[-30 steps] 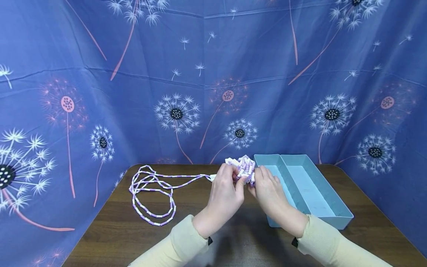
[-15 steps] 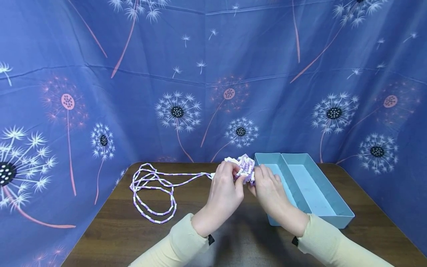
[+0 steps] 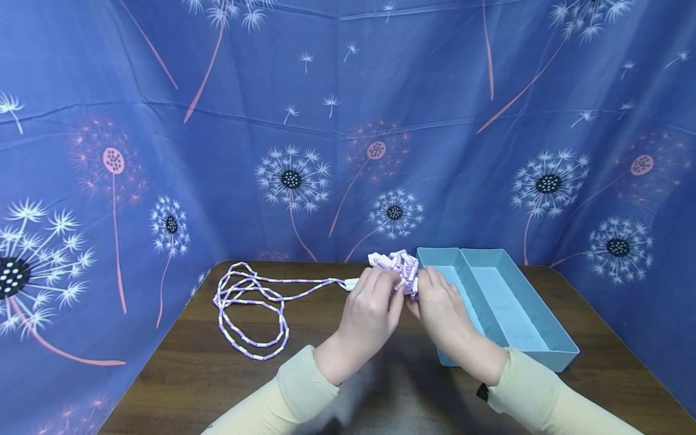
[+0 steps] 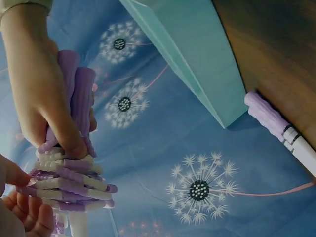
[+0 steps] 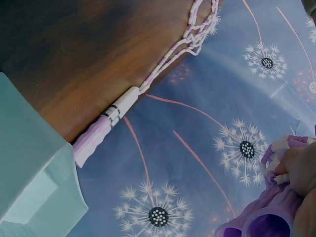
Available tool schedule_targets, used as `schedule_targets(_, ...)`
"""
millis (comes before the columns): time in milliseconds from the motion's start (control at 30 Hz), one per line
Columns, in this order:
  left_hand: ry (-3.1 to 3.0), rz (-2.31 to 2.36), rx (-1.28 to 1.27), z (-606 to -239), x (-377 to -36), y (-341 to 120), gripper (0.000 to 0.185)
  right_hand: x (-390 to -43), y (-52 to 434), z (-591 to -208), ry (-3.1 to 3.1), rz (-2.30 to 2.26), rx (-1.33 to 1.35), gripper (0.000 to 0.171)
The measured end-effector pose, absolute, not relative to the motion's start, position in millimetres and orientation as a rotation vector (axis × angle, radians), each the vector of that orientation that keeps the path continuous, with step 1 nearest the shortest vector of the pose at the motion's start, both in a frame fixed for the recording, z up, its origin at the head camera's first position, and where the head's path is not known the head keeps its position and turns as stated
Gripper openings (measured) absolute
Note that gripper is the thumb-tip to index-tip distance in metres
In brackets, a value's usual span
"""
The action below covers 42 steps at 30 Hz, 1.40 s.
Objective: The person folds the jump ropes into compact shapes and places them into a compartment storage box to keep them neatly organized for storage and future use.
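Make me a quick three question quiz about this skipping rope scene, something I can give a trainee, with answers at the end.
1. True or false: both the left hand and the right hand grip the folded bundle of beaded rope.
2. Where does the loose, uncoiled part of the rope lie? A) inside the tray B) on the table to the person's left C) hanging off the front edge
3. Fill in: the blue tray has ___ compartments, side by side.

Key: 1 true. 2 B; it lies in loops on the wooden table. 3 two; nothing shows in either.
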State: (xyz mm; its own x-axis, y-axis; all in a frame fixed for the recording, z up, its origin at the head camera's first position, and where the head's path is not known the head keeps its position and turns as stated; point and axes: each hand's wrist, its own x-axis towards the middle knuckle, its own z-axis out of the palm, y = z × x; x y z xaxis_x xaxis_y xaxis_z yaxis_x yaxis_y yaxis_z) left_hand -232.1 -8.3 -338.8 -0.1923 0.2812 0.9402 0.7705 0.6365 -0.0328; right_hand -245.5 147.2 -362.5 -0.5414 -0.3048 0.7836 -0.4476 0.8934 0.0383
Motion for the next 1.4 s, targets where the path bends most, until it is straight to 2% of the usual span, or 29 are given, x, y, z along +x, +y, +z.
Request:
schedule_targets(267, -1.729, -0.424, -0.888, -350.0, -232.5, -7.4, 0.025, -241.5, 148.2, -362.0, -2.275, 0.168, 0.543, 0.033)
schedule_targets(833, -1.598, -0.315, -0.909, -343.1, -237.8, -12.6, 0.017, -238.0, 142.4, -360.5, -2.261, 0.223, 0.536, 0.034)
schedule_targets(1000, -1.613, -0.399, -0.969, -342.3, -236.6, -16.4, 0.017, -236.9, 146.2, -354.3, -2.275, 0.239, 0.535, 0.037)
schedule_targets(1300, -1.791, -0.631, -1.053, -336.9, -233.8, -25.7, 0.029, -237.1, 152.1, -350.6, -2.286, 0.216, 0.569, 0.031)
schedule_targets(1400, -1.808, -0.608, -1.053, -336.5, -234.2, -26.4, 0.027, -238.4, 152.2, -353.3, -2.264, 0.21, 0.582, 0.033)
